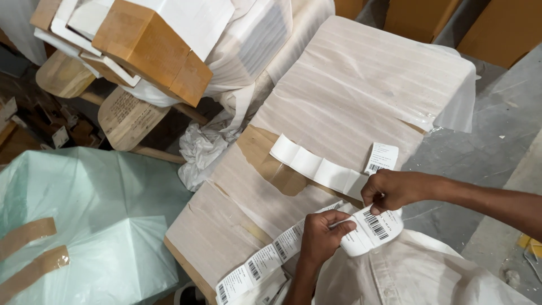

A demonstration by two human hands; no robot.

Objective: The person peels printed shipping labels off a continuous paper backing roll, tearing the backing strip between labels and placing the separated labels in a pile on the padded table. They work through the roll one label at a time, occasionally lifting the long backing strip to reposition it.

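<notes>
Over a wrapped parcel [361, 85], label [372, 226] pinched between both hands' fingertips [345, 225].

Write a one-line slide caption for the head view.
Left hand and right hand peel a barcode label from its label strip over a foam-wrapped package.

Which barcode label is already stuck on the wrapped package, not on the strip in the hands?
The single barcode label near the wrapped package's right edge, above the right hand. The others hang on the strip by the left hand.
</notes>
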